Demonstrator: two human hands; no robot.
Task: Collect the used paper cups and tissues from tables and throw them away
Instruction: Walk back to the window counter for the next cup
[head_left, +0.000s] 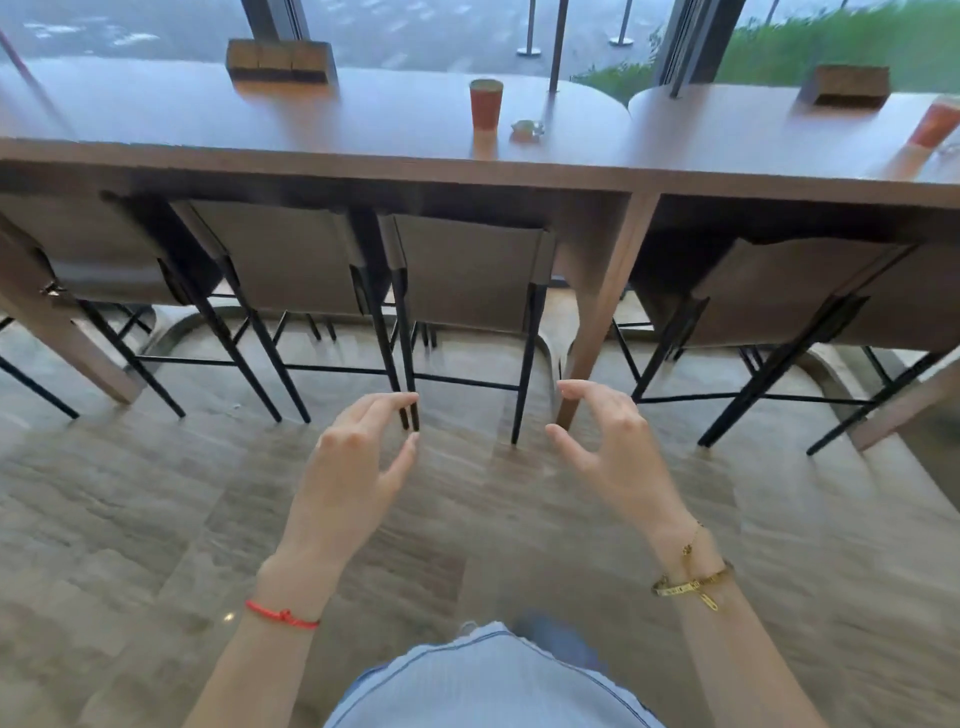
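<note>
Both hands, left hand (358, 457) and right hand (608, 441), hover with fingers loosely spread, holding nothing; reaching over the stools (467, 270) could tip the far cup (485, 104).

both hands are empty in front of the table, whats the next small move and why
Probably step closer and reach the right hand up to the red paper cup standing on the table. Both hands hold nothing, the left hand too, and they hang well short of the tabletop. The crumpled tissue lies just right of that cup, so it could follow.
</note>
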